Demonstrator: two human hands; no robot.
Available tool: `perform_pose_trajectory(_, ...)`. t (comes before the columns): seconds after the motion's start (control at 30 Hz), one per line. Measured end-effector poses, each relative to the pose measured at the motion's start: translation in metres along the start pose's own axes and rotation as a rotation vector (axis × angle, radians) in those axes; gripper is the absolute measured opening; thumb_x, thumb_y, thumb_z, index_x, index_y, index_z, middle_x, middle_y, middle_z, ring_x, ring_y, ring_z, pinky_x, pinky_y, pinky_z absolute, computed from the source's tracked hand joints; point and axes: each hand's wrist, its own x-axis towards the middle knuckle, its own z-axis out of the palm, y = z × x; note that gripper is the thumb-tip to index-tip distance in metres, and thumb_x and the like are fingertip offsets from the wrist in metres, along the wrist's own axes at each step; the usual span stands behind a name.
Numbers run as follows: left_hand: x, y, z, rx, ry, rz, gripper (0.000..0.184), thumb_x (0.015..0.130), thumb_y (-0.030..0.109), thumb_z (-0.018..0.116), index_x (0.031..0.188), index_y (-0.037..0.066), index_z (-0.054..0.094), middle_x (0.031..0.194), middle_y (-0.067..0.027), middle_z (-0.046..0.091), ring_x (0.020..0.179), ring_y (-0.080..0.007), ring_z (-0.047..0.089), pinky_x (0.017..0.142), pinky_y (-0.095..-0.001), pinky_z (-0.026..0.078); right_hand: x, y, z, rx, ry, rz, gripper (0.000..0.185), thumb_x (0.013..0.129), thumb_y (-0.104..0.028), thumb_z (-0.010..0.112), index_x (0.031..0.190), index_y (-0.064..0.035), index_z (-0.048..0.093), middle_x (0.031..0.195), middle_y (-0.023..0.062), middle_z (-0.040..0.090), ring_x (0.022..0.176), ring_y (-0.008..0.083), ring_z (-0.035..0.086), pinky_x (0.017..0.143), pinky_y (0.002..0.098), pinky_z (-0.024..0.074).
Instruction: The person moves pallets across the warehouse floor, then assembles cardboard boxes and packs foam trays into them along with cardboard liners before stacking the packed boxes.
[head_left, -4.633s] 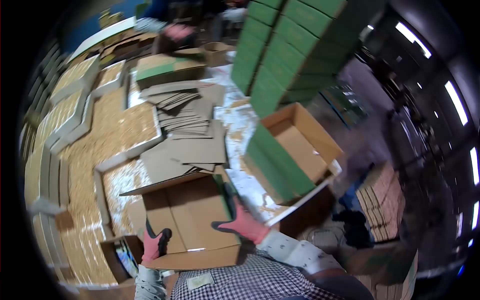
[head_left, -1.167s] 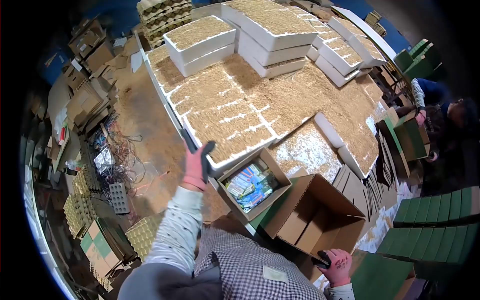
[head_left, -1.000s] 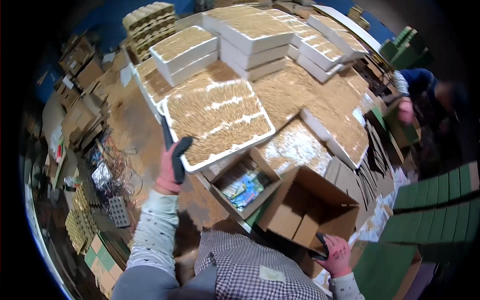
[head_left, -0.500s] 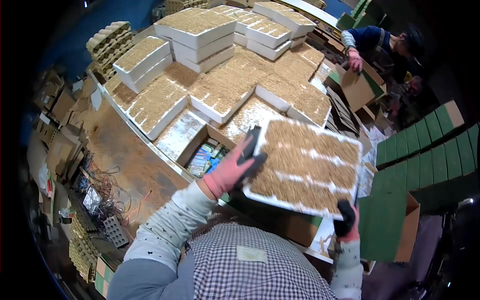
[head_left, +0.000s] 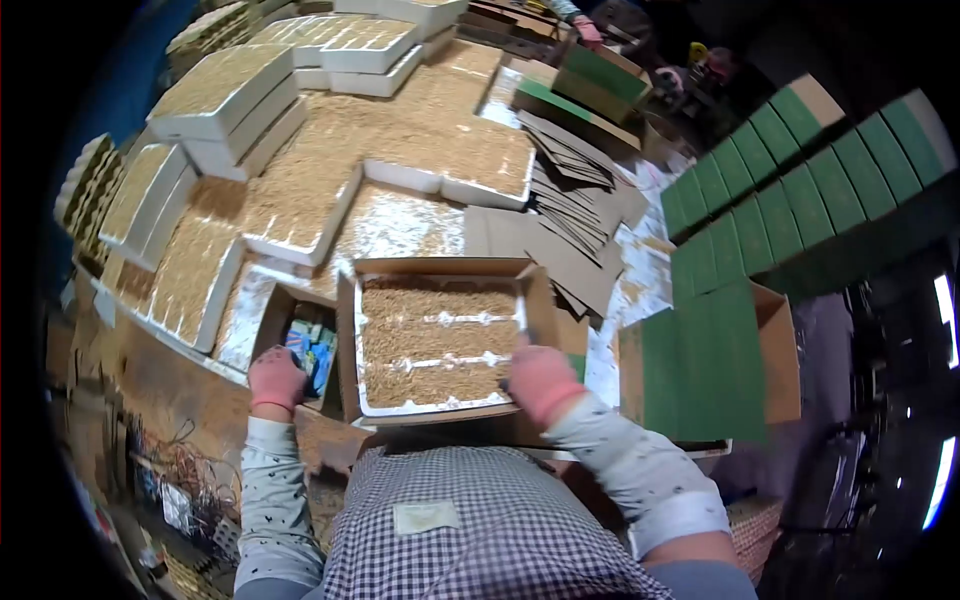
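Observation:
A white foam tray filled with brown, straw-like material lies inside an open cardboard box in front of me. My right hand, in a pink glove with a dark fingertip area, is at the right edge of tray and box; motion smears its fingers. To the left is a smaller cardboard box holding colourful blue and green packets. My left hand, also gloved in pink, rests at this box's left side, nearest the packets. Its fingertips are hard to make out.
Filled foam trays are stacked at the back left. Flat cardboard pieces lie right of the box. Rows of green boxes and an open green box stand at the right. A co-worker's gloved hand is at the top.
The foam tray, held in both hands before, now sits in the cardboard box. My left hand moved left to the packets; my right hand moved left to the tray's right edge. The view shifted.

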Motion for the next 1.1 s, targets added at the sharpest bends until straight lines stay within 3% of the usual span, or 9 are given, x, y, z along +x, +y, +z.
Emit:
perform_pose_trajectory(0.07, 0.014, -0.004, -0.005, -0.048, 0.031, -0.017, 0.026, 0.074, 0.026, 0.058, 0.092, 0.009, 0.065, 0.1, -0.0111, 0.063, 0.097, -0.026, 0.059, 0.082, -0.0351, 0.047, 0.015, -0.009, -0.01, -0.266, -0.306, -0.272, 0.035, 0.084, -0.03, 0.056, 0.098, 0.0009, 0.06, 0.078, 0.0151, 0.065, 0.076, 0.0301, 0.064, 0.066, 0.0374, 0.0501)
perform_pose_trajectory(0.23, 0.023, -0.032, -0.017, -0.401, 0.074, 0.0, 0.031, 0.065, 0.023, 0.073, 0.092, 0.012, 0.063, 0.095, -0.0082, 0.064, 0.092, -0.0267, 0.059, 0.082, -0.0364, 0.046, 0.027, 0.073, -0.08, 0.947, 0.352, -0.011, 0.028, 0.078, -0.03, 0.064, 0.096, -0.0085, 0.065, 0.076, 0.009, 0.066, 0.071, 0.0252, 0.063, 0.066, 0.0342, 0.0492)
perform_pose_trajectory(0.37, -0.018, 0.008, -0.075, -0.566, 0.591, 0.023, 0.038, 0.066, 0.014, 0.071, 0.101, 0.006, 0.06, 0.098, -0.0137, 0.063, 0.092, -0.0307, 0.059, 0.081, -0.0374, 0.045, 0.108, 0.225, 0.082, 0.267, 0.526, 0.53, 0.06, 0.084, -0.047, 0.055, 0.124, -0.0024, 0.048, 0.112, 0.0261, 0.056, 0.104, 0.037, 0.055, 0.087, 0.0409, 0.0434)
perform_pose_trajectory(0.5, -0.072, 0.111, -0.127, -0.325, 0.297, 0.913, 0.048, 0.054, 0.013, 0.073, 0.1, 0.01, 0.061, 0.098, -0.0107, 0.062, 0.094, -0.0277, 0.058, 0.086, -0.0393, 0.044, 0.142, 0.298, 0.183, 0.604, 0.611, 0.591, 0.058, 0.071, -0.053, 0.07, 0.073, 0.0044, 0.061, 0.054, 0.0116, 0.054, 0.046, 0.0202, 0.053, 0.046, 0.0356, 0.0404)
perform_pose_trajectory(0.63, -0.063, 0.1, -0.134, -0.44, 0.4, 0.689, 0.064, 0.055, 0.013, 0.075, 0.115, 0.007, 0.054, 0.113, -0.0132, 0.056, 0.105, -0.0321, 0.051, 0.093, -0.0409, 0.039, 0.077, 0.261, -0.021, 0.651, 0.447, 0.721, 0.043, 0.076, -0.034, 0.067, 0.088, 0.0066, 0.06, 0.08, 0.0199, 0.064, 0.071, 0.0313, 0.06, 0.066, 0.0422, 0.0457)
perform_pose_trajectory(0.77, -0.082, 0.111, -0.175, -0.501, 0.839, 0.774, 0.056, 0.064, 0.016, 0.072, 0.116, 0.005, 0.051, 0.113, -0.0149, 0.055, 0.102, -0.033, 0.052, 0.088, -0.0419, 0.041, -0.001, 0.095, -0.12, 0.553, 0.817, 0.141, 0.016, 0.076, -0.008, 0.058, 0.09, -0.0022, 0.061, 0.077, 0.0099, 0.062, 0.068, 0.0256, 0.061, 0.06, 0.0341, 0.0475)
perform_pose_trajectory(0.83, -0.09, 0.127, -0.189, -0.425, 0.899, 0.931, 0.053, 0.065, 0.025, 0.074, 0.11, 0.007, 0.055, 0.109, -0.0121, 0.057, 0.097, -0.0293, 0.053, 0.083, -0.0398, 0.042, 0.01, 0.061, -0.094, 0.533, 0.685, -0.77, 0.019, 0.07, -0.007, 0.057, 0.088, -0.0112, 0.061, 0.079, 0.0025, 0.059, 0.071, 0.021, 0.059, 0.062, 0.0329, 0.046)
perform_pose_trajectory(1.0, -0.078, 0.15, -0.151, 0.4, -0.135, 0.829, 0.033, 0.069, 0.026, 0.071, 0.094, 0.008, 0.058, 0.101, -0.0084, 0.06, 0.093, -0.0226, 0.058, 0.078, -0.0315, 0.045, 0.02, 0.028, -0.029, -0.253, -0.282, -0.797, 0.02, 0.081, -0.024, 0.055, 0.099, -0.0205, 0.062, 0.09, -0.0012, 0.059, 0.09, 0.0157, 0.058, 0.077, 0.0289, 0.0416)
perform_pose_trajectory(1.1, -0.05, 0.142, -0.085, 0.322, -0.138, 0.838, 0.043, 0.065, 0.026, 0.074, 0.099, 0.006, 0.056, 0.093, -0.0109, 0.06, 0.093, -0.0272, 0.058, 0.078, -0.0359, 0.047, 0.017, 0.033, -0.038, -0.174, 0.128, -0.865, 0.026, 0.078, -0.032, 0.058, 0.099, -0.0158, 0.061, 0.092, 0.0025, 0.06, 0.088, 0.019, 0.059, 0.076, 0.0312, 0.0437)
